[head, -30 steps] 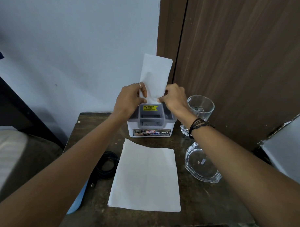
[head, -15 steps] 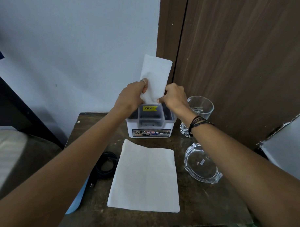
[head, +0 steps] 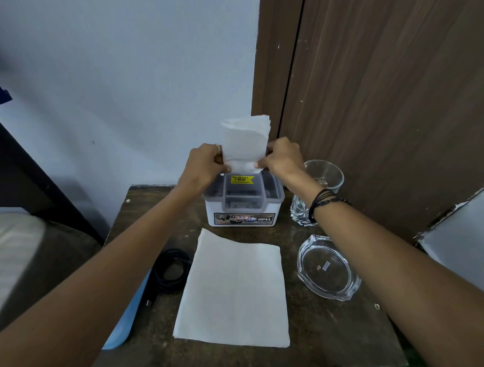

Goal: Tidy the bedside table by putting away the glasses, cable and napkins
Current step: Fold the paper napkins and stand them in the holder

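Observation:
A folded white napkin (head: 245, 143) stands upright over the back of a white and grey organiser box (head: 244, 216) on the dark bedside table (head: 326, 337). My left hand (head: 201, 165) pinches its left edge and my right hand (head: 284, 158) pinches its right edge. A second napkin (head: 234, 290) lies flat and unfolded in front of the box. A coiled black cable (head: 170, 270) lies left of it. Right of the box stands a clear drinking glass (head: 321, 183). A second glass piece (head: 327, 267), shallow and wide-rimmed, sits nearer to me.
A wooden door (head: 389, 92) rises behind the table on the right, a pale wall (head: 124, 69) on the left. A light blue object (head: 126, 322) sticks out at the table's left edge. A bed (head: 10, 257) lies at the far left.
The upright napkin has sunk lower toward the box and its top has curled. Both hands have shifted grip to its two side edges.

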Demonstrator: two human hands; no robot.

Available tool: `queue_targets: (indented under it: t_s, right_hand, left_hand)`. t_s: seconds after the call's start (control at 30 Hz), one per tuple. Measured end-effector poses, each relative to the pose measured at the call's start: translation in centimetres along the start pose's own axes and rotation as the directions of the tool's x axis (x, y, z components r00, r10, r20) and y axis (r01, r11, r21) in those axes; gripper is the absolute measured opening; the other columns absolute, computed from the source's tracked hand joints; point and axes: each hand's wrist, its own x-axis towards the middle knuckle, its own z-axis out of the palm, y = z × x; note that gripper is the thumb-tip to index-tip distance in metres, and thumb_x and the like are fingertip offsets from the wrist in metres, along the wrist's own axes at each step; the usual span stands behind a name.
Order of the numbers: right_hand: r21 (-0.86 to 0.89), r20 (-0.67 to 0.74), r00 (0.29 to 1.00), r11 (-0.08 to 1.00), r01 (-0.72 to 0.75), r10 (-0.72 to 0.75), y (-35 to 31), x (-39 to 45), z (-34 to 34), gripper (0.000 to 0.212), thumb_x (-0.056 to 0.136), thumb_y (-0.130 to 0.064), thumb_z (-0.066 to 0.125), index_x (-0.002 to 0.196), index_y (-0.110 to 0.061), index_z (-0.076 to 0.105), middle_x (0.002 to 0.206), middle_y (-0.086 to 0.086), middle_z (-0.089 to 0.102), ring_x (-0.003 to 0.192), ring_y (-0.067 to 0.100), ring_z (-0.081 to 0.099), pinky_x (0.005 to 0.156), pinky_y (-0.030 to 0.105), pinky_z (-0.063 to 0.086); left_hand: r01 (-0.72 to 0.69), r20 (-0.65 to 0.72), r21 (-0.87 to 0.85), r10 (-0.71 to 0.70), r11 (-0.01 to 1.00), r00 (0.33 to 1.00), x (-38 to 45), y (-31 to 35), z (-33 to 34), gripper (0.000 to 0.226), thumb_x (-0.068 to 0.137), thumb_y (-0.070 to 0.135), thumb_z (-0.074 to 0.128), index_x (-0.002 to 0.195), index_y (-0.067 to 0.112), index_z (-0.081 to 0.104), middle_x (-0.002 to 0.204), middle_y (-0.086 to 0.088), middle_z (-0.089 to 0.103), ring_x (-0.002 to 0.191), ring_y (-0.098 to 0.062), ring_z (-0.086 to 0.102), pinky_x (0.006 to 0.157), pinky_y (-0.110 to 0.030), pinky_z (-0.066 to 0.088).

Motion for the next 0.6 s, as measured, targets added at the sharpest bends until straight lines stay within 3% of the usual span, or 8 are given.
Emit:
queue_targets:
  t_s: [0.2, 0.37, 0.47, 0.6]
  right_hand:
    - [-0.033, 0.043, 0.999, 0.999, 0.002, -0.001, -0.1, 0.4, -0.5, 0.025, 0.081, -0.011, 0.069, 0.103, 0.0, 0.065, 0.108, 0.016, 0.066, 0.101, 0.028, 0.061, 0.078, 0.028, 0.044]
    - [-0.092, 0.051, 0.998, 0.995, 0.035, -0.031, 0.5, 0.8, 0.1, 0.016, 0.083, -0.014, 0.067, 0.088, -0.006, 0.054, 0.109, 0.02, 0.06, 0.089, 0.028, 0.057, 0.073, 0.033, 0.044]
    - [-0.088, 0.075, 0.996, 0.995, 0.045, -0.038, 0.7, 0.9, 0.3, 0.018, 0.083, -0.014, 0.068, 0.093, -0.005, 0.057, 0.108, 0.019, 0.062, 0.091, 0.029, 0.06, 0.075, 0.034, 0.046]
    - [-0.074, 0.115, 0.993, 0.996, 0.044, -0.035, 0.3, 1.0, -0.3, 0.027, 0.08, -0.013, 0.07, 0.102, -0.002, 0.059, 0.111, 0.016, 0.063, 0.096, 0.027, 0.061, 0.076, 0.029, 0.045]
  left_hand:
    - [-0.02, -0.013, -0.071, 0.019, 0.997, 1.0, -0.3, -0.1, 0.1, 0.023, 0.089, 0.01, 0.057, 0.11, 0.001, 0.062, 0.11, -0.018, 0.066, 0.088, -0.018, 0.051, 0.075, -0.021, 0.035]
    - [0.057, 0.083, -0.063, -0.052, 0.996, 0.995, 0.2, 0.3, 0.4, 0.027, 0.093, 0.008, 0.05, 0.114, -0.007, 0.057, 0.119, -0.023, 0.06, 0.099, -0.031, 0.055, 0.079, -0.029, 0.039]
    - [0.064, 0.087, -0.053, -0.059, 0.997, 0.994, 0.3, 0.3, 0.6, 0.026, 0.092, 0.008, 0.05, 0.111, -0.008, 0.056, 0.118, -0.024, 0.059, 0.09, -0.023, 0.048, 0.069, -0.028, 0.038]
    - [0.035, 0.049, -0.068, -0.032, 0.997, 0.998, 0.1, 0.2, 0.7, 0.026, 0.088, 0.007, 0.054, 0.11, -0.005, 0.057, 0.108, -0.021, 0.062, 0.089, -0.023, 0.049, 0.075, -0.028, 0.037]
